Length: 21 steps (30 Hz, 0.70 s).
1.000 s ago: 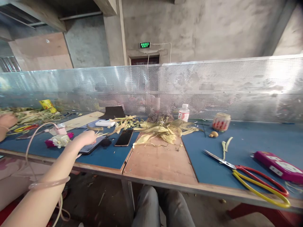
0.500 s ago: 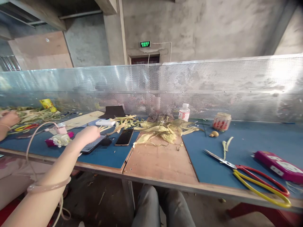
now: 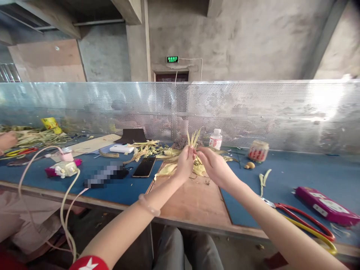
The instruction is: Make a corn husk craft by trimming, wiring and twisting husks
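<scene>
Over the middle of the table, my left hand (image 3: 185, 163) is closed around the base of a small bunch of pale corn husk strips (image 3: 193, 138), whose narrow tips fan upward. My right hand (image 3: 215, 167) meets it from the right, fingers together and fingertips at the bottom of the bunch; what they pinch there is hidden. Loose dried husks (image 3: 167, 170) lie beneath and behind both hands on a bare wooden board (image 3: 191, 198). Scissors with red and yellow handles (image 3: 306, 221) rest on the right, partly covered by my right forearm.
A phone (image 3: 144, 167), a white power bank (image 3: 122, 149) and a cable-trailing packet (image 3: 63, 168) lie left. Behind and right are a white bottle (image 3: 215, 139), a jar (image 3: 258, 151) and a purple pack (image 3: 326, 206). A perforated metal screen (image 3: 146, 108) backs the table. A co-worker's hand (image 3: 8, 140) shows far left.
My left hand has come from the left side of the table to the middle with the husk strips. My right hand has entered view and joined it.
</scene>
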### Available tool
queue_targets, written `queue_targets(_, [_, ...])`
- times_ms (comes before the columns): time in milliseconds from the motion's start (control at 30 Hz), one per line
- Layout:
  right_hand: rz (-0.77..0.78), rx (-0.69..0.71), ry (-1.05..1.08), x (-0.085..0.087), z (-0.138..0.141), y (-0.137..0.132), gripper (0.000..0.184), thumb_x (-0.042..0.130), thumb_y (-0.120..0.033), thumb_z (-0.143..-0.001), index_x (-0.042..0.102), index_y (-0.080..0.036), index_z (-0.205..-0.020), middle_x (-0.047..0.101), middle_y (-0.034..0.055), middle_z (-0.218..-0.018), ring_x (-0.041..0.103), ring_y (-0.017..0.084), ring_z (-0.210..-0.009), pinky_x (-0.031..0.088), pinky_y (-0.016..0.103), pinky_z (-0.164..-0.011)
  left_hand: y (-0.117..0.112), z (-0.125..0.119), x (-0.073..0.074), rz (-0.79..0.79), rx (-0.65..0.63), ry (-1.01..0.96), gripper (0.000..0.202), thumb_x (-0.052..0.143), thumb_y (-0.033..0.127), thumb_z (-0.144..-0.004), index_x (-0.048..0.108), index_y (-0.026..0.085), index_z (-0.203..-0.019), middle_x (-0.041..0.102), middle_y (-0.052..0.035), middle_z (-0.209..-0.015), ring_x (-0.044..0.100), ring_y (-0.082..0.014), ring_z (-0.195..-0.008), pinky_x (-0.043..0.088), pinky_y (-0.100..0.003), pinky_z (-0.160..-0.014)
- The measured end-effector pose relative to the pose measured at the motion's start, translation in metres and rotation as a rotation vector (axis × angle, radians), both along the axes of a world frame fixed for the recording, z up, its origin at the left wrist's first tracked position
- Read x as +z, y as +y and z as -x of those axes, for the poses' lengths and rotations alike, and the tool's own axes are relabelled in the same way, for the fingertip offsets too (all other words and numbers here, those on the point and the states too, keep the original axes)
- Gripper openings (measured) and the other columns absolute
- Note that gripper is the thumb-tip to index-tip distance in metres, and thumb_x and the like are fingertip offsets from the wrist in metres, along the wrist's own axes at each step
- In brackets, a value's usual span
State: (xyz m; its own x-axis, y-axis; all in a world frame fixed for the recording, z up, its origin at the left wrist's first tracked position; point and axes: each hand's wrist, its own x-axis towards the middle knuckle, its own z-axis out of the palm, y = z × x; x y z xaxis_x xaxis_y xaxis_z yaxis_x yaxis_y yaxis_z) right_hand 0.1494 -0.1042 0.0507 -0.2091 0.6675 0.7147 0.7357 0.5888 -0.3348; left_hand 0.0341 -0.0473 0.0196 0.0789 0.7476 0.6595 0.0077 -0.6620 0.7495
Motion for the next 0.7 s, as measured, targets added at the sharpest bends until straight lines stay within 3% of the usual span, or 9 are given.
queue_targets(100, [-0.087, -0.080, 0.100, 0.003, 0.007, 0.045, 0.037, 0.022, -0.036, -0.094, 0.055, -0.019, -0.090, 0.058, 0.0080, -0.088, 0.057, 0.020, -0.087, 0.043, 0.032, -0.078, 0.022, -0.023, -0.011, -0.037, 0.022, -0.081, 0.029, 0.033, 0.045, -0.090, 0.047, 0.022, -0.079, 0.055, -0.0057, -0.077, 0.053, -0.0169, -0.073, 0.043, -0.032, -0.065])
queue_targets(167, [-0.110, -0.163, 0.151, -0.006, 0.007, 0.064, 0.037, 0.022, -0.036, -0.094, 0.054, -0.020, -0.085, 0.054, 0.0073, -0.087, 0.055, 0.019, -0.080, 0.043, 0.031, -0.077, 0.030, -0.027, -0.019, -0.029, 0.040, -0.054, 0.028, 0.035, 0.044, -0.090, 0.049, 0.021, -0.082, 0.056, -0.0064, -0.079, 0.054, -0.0175, -0.075, 0.043, -0.032, -0.067])
queue_targets(233, [-0.146, -0.149, 0.215, -0.020, 0.005, 0.074, 0.037, 0.021, -0.034, -0.094, 0.054, -0.020, -0.084, 0.051, 0.0064, -0.086, 0.053, 0.017, -0.079, 0.043, 0.029, -0.076, 0.036, -0.024, -0.026, 0.018, 0.032, 0.008, 0.033, 0.031, 0.046, -0.090, 0.052, 0.020, -0.085, 0.057, -0.0064, -0.076, 0.055, -0.0177, -0.072, 0.044, -0.032, -0.065])
queue_targets(400, [-0.209, 0.010, 0.359, -0.045, -0.001, 0.076, 0.035, 0.022, -0.032, -0.095, 0.053, -0.019, -0.093, 0.053, 0.0063, -0.087, 0.053, 0.017, -0.082, 0.043, 0.028, -0.076, 0.042, -0.014, -0.033, 0.052, -0.031, 0.018, 0.037, 0.036, 0.049, -0.088, 0.057, 0.019, -0.091, 0.057, -0.0031, -0.069, 0.055, -0.0162, -0.065, 0.044, -0.029, -0.060])
queue_targets(700, [-0.213, 0.032, 0.351, -0.045, -0.004, 0.072, 0.029, 0.030, -0.032, -0.093, 0.056, -0.019, -0.090, 0.054, 0.0061, -0.084, 0.052, 0.017, -0.078, 0.043, 0.027, -0.072, 0.036, -0.022, -0.030, 0.046, -0.105, -0.040, 0.028, 0.048, 0.042, -0.084, 0.059, 0.017, -0.089, 0.055, -0.0012, -0.065, 0.051, -0.0136, -0.060, 0.041, -0.025, -0.057])
